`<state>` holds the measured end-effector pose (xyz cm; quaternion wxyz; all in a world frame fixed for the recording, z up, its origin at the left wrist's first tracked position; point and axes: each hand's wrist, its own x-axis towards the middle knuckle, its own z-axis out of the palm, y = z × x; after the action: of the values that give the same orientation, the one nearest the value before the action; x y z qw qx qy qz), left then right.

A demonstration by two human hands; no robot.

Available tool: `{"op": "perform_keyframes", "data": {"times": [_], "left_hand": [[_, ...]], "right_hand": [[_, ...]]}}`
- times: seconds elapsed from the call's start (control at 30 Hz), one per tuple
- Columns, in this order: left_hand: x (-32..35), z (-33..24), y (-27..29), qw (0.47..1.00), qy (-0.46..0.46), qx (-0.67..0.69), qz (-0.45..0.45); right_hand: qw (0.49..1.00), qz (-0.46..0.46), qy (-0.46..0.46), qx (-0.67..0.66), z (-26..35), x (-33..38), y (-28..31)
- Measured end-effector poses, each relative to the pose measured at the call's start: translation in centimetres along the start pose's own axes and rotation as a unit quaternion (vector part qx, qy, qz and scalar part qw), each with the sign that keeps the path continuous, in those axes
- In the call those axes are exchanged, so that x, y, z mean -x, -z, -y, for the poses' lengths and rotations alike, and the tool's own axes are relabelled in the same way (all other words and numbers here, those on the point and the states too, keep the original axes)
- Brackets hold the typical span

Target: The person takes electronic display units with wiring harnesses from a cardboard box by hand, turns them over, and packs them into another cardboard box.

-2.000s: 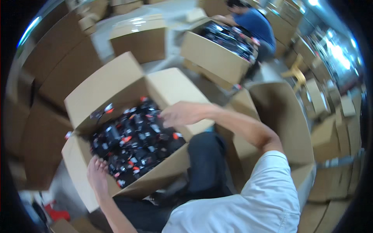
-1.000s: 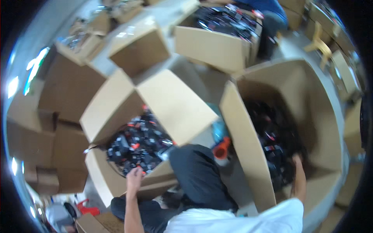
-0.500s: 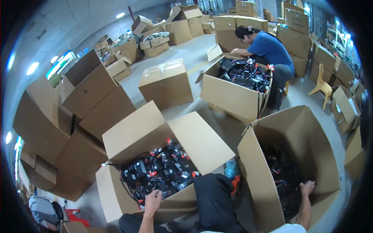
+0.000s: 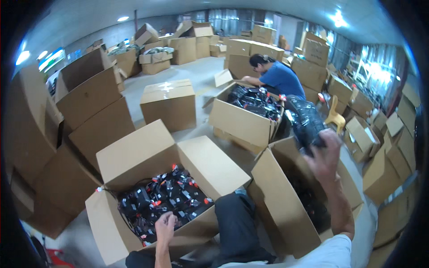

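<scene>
My right hand is raised over the right carton, gripping a glossy black block-shaped pack that is slightly blurred. More dark parts lie deep in that carton, partly in shadow. My left hand hovers at the near side of the left carton, fingers curled together; whatever they may hold is hidden. Black packs with wires and red connectors fill this carton, whose flaps stand open.
Beyond, a person in a blue top bends at another carton full of black parts. A taped carton stands on the floor. Tall cartons rise at the left. A yellow chair stands at the right.
My right hand has come up out of the right carton with the black pack. My left hand stays over the left carton. The view has shifted right.
</scene>
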<state>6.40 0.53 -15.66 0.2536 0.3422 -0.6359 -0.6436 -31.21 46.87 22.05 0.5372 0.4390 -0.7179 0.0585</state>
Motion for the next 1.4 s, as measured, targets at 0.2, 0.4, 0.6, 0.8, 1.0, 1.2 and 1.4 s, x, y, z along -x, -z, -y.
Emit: {"op": "perform_keyframes", "data": {"times": [0.2, 0.4, 0.6, 0.8, 1.0, 1.2, 1.4], "left_hand": [[4.3, -22.5, 5.0, 0.937, -0.325, -0.051, -0.115], [4.2, -25.1, 10.3, 0.985, -0.151, 0.067, 0.039], [7.4, -17.1, 14.7, 0.945, -0.057, 0.315, 0.065], [12.1, -16.5, 15.4, 0.879, -0.086, 0.467, -0.041], [9.3, -14.2, 16.2, 0.886, -0.094, 0.413, -0.190], [7.8, -17.2, 14.7, 0.997, -0.071, 0.009, 0.039], [6.1, -13.5, 9.9, 0.984, 0.041, 0.173, 0.006]], "right_hand": [[0.931, -0.071, 0.274, -0.228, 16.0, -8.4, -3.3], [0.791, -0.037, 0.454, -0.408, 33.0, -11.9, -3.1], [0.725, -0.021, 0.476, -0.498, 42.1, -8.7, -5.8], [0.712, -0.038, 0.441, -0.545, 45.4, -7.7, -7.2], [0.689, 0.175, 0.414, -0.569, 46.1, -9.0, -4.7], [0.561, 0.383, 0.146, -0.720, 45.4, -11.0, -6.3], [0.434, 0.510, -0.045, -0.742, 45.9, -7.1, -8.3]]}}
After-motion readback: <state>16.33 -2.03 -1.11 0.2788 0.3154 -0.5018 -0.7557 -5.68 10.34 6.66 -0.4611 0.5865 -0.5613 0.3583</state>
